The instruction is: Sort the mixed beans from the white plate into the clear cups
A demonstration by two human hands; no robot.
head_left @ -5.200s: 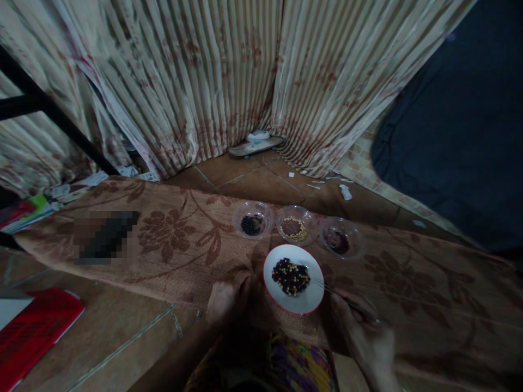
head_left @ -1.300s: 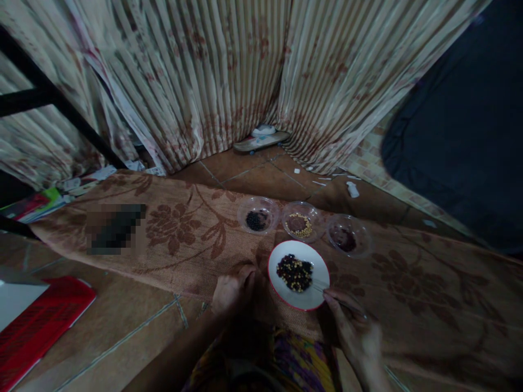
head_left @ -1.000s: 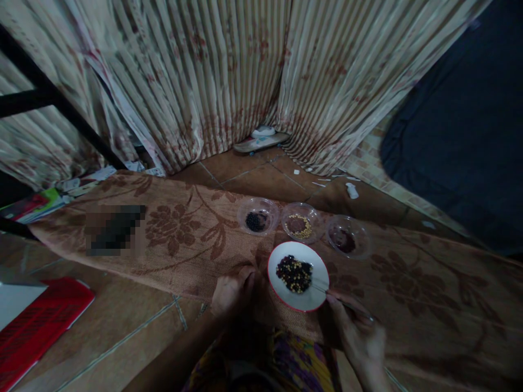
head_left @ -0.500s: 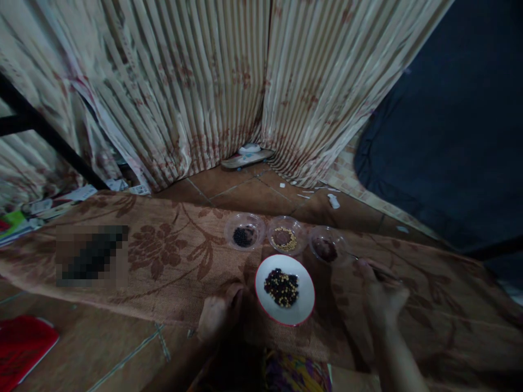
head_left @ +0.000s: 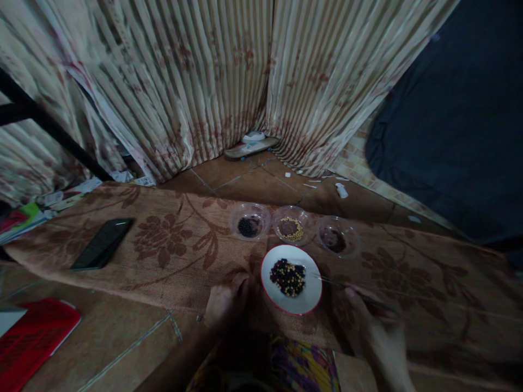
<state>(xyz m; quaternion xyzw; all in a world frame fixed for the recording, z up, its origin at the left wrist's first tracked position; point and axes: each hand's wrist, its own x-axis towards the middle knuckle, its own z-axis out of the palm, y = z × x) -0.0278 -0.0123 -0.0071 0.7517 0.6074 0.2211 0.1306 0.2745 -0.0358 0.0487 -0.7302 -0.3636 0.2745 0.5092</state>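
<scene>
A white plate (head_left: 271,296) with a red rim holds a mixed pile of dark and yellow beans (head_left: 288,277). My right hand (head_left: 378,324), right of the plate, is closed round thin metal tweezers (head_left: 339,283), whose tips reach over the plate's right side beside the pile. My left hand (head_left: 226,299) rests closed on the cloth left of the plate, with nothing visible in it. Behind the plate stand three clear plastic bowls: one with black beans (head_left: 247,227), one with yellow beans (head_left: 293,233), and one with dark red beans (head_left: 337,240).
A brown flowered cloth (head_left: 171,267) covers the long, low surface. A black phone (head_left: 102,243) lies on its left part. Beyond are striped curtains (head_left: 220,81), a skateboard (head_left: 251,148) and small white litter (head_left: 341,190) on the tiles. A red bag (head_left: 44,337) lies at lower left.
My right hand has brought the tweezers from beside the right-hand bowl toward me and left, over the plate. My left hand stays beside the plate; the view has shifted slightly.
</scene>
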